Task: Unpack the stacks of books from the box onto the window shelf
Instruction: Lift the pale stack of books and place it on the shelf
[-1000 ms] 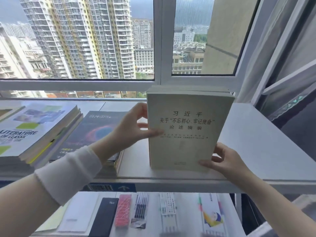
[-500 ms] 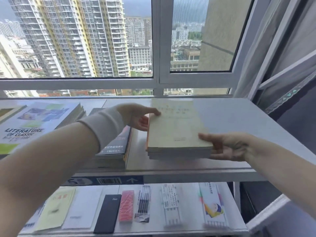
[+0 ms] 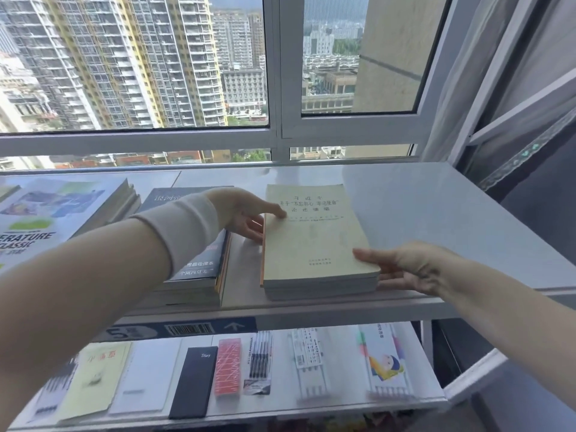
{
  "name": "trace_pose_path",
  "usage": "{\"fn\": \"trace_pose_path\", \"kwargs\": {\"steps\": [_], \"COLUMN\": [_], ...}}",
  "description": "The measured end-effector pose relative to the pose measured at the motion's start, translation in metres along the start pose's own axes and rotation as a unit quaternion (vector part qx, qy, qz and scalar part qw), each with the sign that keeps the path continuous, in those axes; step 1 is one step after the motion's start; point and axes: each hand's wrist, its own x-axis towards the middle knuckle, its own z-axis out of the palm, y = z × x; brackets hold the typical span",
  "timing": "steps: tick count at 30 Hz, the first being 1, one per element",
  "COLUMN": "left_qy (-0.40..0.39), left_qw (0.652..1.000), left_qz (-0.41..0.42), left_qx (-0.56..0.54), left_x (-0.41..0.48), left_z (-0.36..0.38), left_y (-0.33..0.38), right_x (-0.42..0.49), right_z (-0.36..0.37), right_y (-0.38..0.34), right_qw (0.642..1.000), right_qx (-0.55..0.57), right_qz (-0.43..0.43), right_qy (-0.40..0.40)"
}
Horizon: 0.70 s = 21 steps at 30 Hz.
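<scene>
The stack of books [image 3: 314, 241], cream-covered with dark printed characters on the top cover, lay flat on the window shelf [image 3: 436, 213] between the two hands, its near edge close to the shelf's front lip. The left hand [image 3: 243, 213] grasped the stack's left edge, thumb laid across the top cover and fingers curled against the spine side. The right hand [image 3: 405, 266] held the near right corner, thumb on the cover and fingers reaching along the side of the pages below it. A pale cuff [image 3: 184, 229] wrapped the left wrist, and under that wrist sat a dark-covered pile [image 3: 199, 269], just beside the stack but apart from it. Further out past the left forearm lay a larger pile [image 3: 46, 219] topped by a pale cover with big English lettering. Below both forearms a lower shelf [image 3: 343, 403] carried a black diary [image 3: 194, 380], a red notebook [image 3: 228, 366] and a pack of pens [image 3: 260, 357] side by side. Beyond the hands the window [image 3: 274, 88] showed tower blocks.
</scene>
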Motion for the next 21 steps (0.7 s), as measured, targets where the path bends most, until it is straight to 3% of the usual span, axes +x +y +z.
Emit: {"fn": "trace_pose_path", "kwargs": {"steps": [4,10,15,18,21], "left_qy": [0.022,0.059,0.115,0.200,0.281], "left_qw": [1.000,0.998,0.992,0.969,0.913], "left_qz": [0.000,-0.002,0.044,0.113,0.221], "left_qx": [0.001,-0.025,0.001,0.093,0.196], "left_x": [-0.005,-0.011,-0.011,-0.022,-0.044], "left_z": [0.004,0.011,0.019,0.025,0.037], "left_y": [0.000,-0.004,-0.011,-0.012,-0.010], "right_x": [-0.002,0.001,-0.004,-0.025,-0.053], "right_z": [0.003,0.001,0.002,0.005,0.004], "right_y": [0.000,0.005,0.000,-0.009,-0.011], "right_qw": [1.000,0.994,0.987,0.958,0.888], "right_qx": [-0.006,-0.061,-0.113,-0.204,-0.336], "right_qz": [-0.017,-0.058,-0.075,-0.118,-0.162], "right_qy": [0.005,0.074,0.089,0.163,0.269]}}
